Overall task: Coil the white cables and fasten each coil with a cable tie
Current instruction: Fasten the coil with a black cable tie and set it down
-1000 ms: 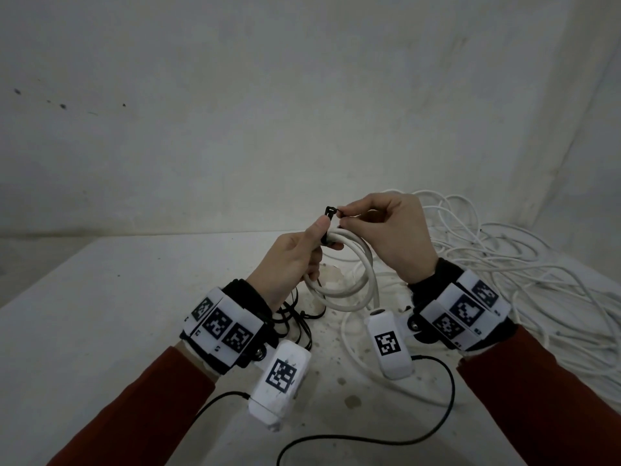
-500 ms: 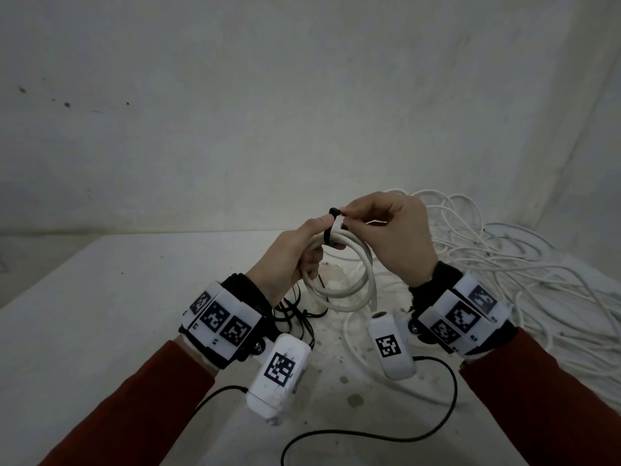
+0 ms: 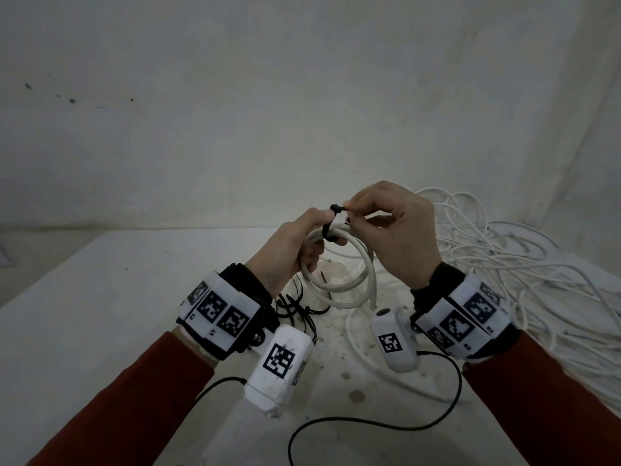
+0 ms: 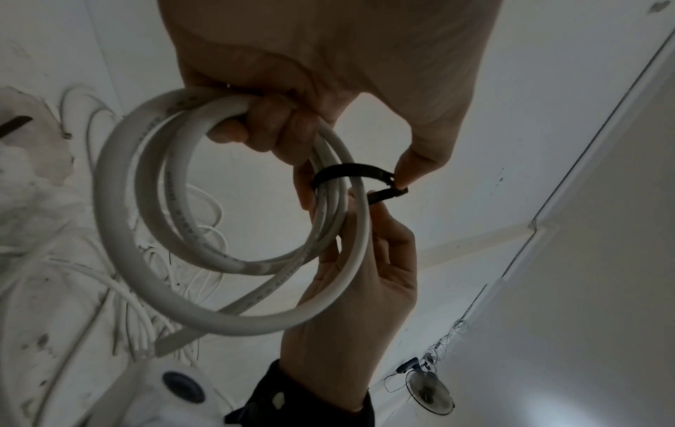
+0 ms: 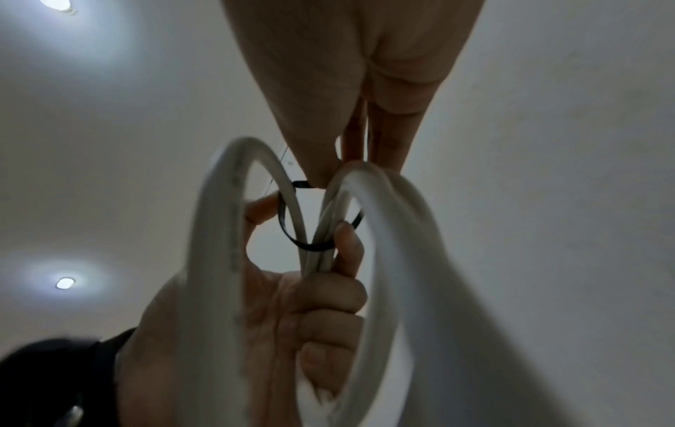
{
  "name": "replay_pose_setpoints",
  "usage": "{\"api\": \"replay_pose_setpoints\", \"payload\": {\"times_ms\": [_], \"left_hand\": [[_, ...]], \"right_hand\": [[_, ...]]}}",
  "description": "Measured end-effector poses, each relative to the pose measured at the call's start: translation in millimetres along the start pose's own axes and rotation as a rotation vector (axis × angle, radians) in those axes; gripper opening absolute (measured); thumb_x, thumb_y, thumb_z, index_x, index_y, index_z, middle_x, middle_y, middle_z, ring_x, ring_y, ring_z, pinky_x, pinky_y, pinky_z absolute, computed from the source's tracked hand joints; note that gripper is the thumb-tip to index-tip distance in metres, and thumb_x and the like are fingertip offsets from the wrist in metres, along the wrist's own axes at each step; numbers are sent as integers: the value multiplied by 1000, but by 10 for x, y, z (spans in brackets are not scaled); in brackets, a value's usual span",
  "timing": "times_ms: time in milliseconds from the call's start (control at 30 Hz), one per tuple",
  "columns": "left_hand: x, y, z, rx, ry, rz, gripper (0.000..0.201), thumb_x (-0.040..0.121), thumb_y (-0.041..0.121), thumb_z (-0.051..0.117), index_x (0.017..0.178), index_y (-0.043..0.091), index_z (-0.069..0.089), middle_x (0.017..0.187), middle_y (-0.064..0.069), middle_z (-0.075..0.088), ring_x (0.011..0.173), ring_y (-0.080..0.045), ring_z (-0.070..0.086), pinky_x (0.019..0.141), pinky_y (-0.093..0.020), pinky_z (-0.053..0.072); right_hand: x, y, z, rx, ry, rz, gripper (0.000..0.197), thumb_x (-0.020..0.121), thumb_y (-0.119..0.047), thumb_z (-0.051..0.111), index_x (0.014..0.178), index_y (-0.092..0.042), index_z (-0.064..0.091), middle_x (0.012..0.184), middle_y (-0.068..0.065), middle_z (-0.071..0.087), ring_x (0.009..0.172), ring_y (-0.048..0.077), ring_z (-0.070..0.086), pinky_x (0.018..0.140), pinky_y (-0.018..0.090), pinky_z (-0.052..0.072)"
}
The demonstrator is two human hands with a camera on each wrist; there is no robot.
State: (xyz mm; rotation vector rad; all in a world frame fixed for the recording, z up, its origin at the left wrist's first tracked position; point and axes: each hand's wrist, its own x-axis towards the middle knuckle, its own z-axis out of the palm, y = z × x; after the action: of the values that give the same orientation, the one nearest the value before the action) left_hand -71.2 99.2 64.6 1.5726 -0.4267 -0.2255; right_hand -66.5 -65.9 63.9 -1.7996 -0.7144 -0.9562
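A small coil of white cable (image 3: 349,277) is held up over the table. My left hand (image 3: 319,230) grips its top, fingers curled round the strands (image 4: 263,127), with the thumb tip against the head of the tie. A black cable tie (image 3: 331,222) loops loosely round the strands (image 4: 350,169). My right hand (image 3: 349,211) pinches the tie's end beside the head, just right of the left thumb. In the right wrist view the tie (image 5: 288,228) circles the bundled strands above the left hand's fingers. The coil's loose end hangs down (image 3: 373,297).
A big tangle of loose white cables (image 3: 504,264) fills the table's right side up to the wall. Several spare black cable ties (image 3: 295,307) lie under the left wrist. Thin black camera leads (image 3: 369,422) trail over the white table (image 3: 100,314) near me.
The tie's head stood up free above the coil; now the tie is bent into a loop round the strands. Right fingertips have shifted slightly right along the tie. The coil stays put.
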Motion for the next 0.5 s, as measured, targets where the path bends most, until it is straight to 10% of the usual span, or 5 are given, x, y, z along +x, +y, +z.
{"api": "replay_pose_setpoints", "payload": {"times_ms": [500], "left_hand": [[-26,47,68,-9,-11,17,49,61,62,53,68,16,69,64,-2,16,53,-14,21,54,-24,29]], "right_hand": [[18,-88,-24,8,49,17,26,81,3,65,86,-23,67,86,2,69,74,12,68,54,34,56]]}}
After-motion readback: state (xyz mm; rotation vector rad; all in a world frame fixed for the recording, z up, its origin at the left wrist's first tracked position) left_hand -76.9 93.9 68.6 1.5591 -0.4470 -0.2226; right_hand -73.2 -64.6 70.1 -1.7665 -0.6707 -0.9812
